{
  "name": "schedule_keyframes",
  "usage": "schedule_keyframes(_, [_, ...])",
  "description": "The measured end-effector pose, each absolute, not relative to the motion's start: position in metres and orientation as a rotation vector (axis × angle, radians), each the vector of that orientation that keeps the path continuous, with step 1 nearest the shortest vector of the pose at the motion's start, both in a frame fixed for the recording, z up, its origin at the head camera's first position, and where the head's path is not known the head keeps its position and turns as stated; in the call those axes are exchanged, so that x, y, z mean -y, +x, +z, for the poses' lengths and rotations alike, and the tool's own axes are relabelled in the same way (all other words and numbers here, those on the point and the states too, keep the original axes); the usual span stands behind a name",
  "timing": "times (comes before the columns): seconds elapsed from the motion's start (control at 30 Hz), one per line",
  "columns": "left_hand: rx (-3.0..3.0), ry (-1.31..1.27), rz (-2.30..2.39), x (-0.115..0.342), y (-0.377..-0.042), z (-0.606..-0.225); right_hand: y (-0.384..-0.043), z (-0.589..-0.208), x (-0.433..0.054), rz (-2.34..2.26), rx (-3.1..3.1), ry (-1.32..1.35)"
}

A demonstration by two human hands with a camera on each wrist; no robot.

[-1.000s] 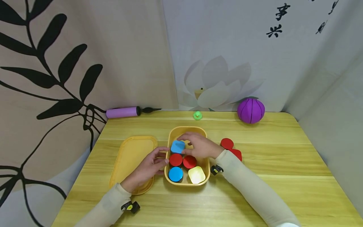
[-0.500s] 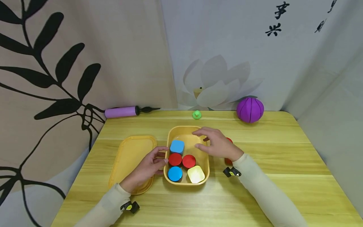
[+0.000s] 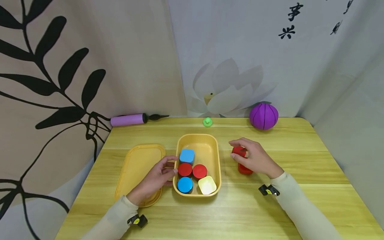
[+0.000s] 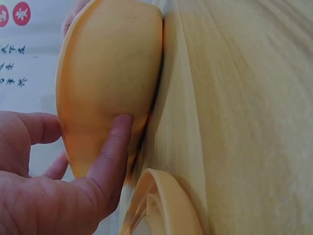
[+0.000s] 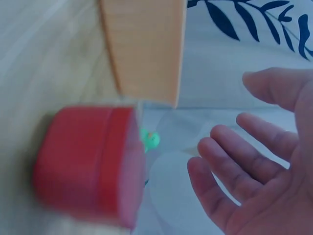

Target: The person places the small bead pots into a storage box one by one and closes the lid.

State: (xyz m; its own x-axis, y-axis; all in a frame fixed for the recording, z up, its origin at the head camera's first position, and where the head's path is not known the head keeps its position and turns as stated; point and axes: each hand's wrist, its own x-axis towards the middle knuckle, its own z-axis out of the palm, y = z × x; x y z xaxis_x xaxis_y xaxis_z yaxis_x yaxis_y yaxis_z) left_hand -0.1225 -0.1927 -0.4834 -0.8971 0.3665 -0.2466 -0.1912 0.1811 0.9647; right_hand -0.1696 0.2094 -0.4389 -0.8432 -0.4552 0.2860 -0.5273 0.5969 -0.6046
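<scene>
A yellow bin point(image 3: 217, 166) holds a light blue squarish box point(image 3: 187, 155), two red round boxes point(image 3: 199, 171), a blue round box point(image 3: 185, 185) and a pale yellow squarish box point(image 3: 207, 185). My left hand point(image 3: 157, 176) touches its left side; in the left wrist view one finger lies along the outer wall point(image 4: 112, 63) and another meets the rim. To the right of the bin, my right hand point(image 3: 256, 158) hovers over a red round box point(image 3: 239, 150), fingers spread and holding nothing. Just in front is a red squarish box point(image 3: 244, 169), partly covered by the hand.
A yellow lid point(image 3: 141, 163) lies left of the bin, partly under my left hand. Along the back edge are a purple pump point(image 3: 127, 119), a small green duck-faced toy point(image 3: 207, 122) and a purple ribbed ball point(image 3: 264, 116). A curtain hangs behind the table.
My right hand has left the light blue box inside the bin and moved right, over the red boxes on the table. The left hand has stayed at the bin's side.
</scene>
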Motion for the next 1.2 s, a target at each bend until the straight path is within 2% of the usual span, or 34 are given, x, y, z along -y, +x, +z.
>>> schedule_keyframes(0.47, [-2.041, 0.136, 1.773, 0.193, -0.122, -0.484, -0.153, -0.468, -0.257, 1.072, 2.907, 0.589])
schedule_keyframes(1.2, [-2.02, 0.161, 1.785, 0.193, -0.123, -0.488, -0.143, -0.488, -0.271, 1.225, 2.98, 0.676])
